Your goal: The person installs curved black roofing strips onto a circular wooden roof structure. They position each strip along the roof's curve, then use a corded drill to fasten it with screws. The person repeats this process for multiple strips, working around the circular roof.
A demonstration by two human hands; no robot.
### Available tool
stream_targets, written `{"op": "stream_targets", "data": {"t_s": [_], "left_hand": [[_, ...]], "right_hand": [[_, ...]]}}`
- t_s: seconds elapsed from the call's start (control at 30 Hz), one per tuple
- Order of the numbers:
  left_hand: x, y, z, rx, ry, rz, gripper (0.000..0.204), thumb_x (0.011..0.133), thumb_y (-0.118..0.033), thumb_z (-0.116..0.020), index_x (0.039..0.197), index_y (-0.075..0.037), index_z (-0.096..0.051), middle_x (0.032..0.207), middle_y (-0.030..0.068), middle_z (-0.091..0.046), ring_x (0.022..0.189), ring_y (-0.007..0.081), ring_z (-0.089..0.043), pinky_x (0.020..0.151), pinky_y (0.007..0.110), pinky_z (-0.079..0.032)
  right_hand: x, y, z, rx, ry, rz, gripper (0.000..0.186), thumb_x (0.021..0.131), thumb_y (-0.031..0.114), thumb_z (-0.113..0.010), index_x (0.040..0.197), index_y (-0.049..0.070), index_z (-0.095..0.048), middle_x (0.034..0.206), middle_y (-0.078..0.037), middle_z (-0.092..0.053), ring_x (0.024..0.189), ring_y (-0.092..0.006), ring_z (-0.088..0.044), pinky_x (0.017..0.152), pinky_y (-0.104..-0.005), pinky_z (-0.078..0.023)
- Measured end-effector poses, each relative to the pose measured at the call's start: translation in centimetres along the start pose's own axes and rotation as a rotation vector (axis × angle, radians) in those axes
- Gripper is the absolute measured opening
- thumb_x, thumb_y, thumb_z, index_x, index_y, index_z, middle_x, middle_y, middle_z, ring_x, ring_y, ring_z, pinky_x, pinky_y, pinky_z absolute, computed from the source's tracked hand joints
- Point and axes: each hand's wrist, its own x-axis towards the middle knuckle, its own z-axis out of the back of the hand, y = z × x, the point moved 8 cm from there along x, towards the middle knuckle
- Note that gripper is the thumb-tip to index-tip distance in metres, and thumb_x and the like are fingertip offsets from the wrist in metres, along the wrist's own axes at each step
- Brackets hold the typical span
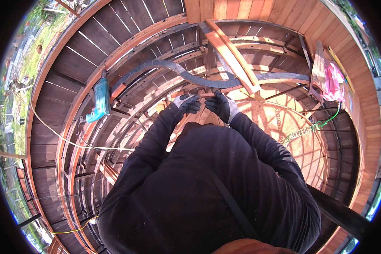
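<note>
Both my hands wear grey-and-white work gloves and meet in front of my chest. Between them is a short reddish piece of wood (207,95). My left hand (188,104) has its fingers curled at the wood's left end. At the other end, my right hand (221,106) is closed on it. Just beyond the gloves runs a dark curved metal band (190,78), bending in an S shape. Two light wooden planks (233,55) slant down across that band, their near ends close to my right hand.
A teal power drill (100,99) hangs at the left framing. Curved wooden and metal ribs surround me, with dark slatted boards (63,101) outside. A pink bag (333,82) and green coiled hose (305,132) are at right. A pale cord (67,140) crosses the left side.
</note>
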Motion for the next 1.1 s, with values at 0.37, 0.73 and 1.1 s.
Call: {"op": "stream_targets", "data": {"t_s": [0.37,0.73,1.1], "left_hand": [[-0.8,-2.1,-3.2,0.041,-0.446,-0.252,0.037,0.095,-0.033,-0.057,0.115,-0.001,-0.06,0.097,0.0169,-0.066,0.084,0.0296,-0.067,0.079,0.04,-0.057],[0.5,-3.0,-2.8,-0.019,-0.403,-0.237,0.038,0.091,-0.032,-0.066,0.113,-0.002,-0.058,0.096,0.0175,-0.067,0.089,0.0306,-0.068,0.08,0.042,-0.057],[2.0,-1.8,-3.9,-0.051,-0.397,-0.269,0.028,0.093,-0.025,-0.062,0.107,-0.001,-0.061,0.094,0.0176,-0.068,0.087,0.0316,-0.068,0.081,0.044,-0.057]], "right_hand": [[-0.2,-1.1,1.0,-0.038,0.037,-0.117,0.043,0.098,0.036,-0.053,0.123,0.002,-0.05,0.104,-0.015,-0.063,0.09,-0.0257,-0.064,0.082,-0.0363,-0.054],[0.0,0.1,0.2,-0.12,0.031,-0.034,0.049,0.099,0.043,-0.048,0.122,0.001,-0.052,0.096,-0.011,-0.064,0.083,-0.0209,-0.064,0.079,-0.0332,-0.054],[0.3,0.6,1.3,-0.245,-0.133,0.085,0.035,0.099,0.033,-0.053,0.11,0.001,-0.059,0.085,-0.009,-0.066,0.071,-0.0194,-0.065,0.066,-0.0303,-0.056]]}}
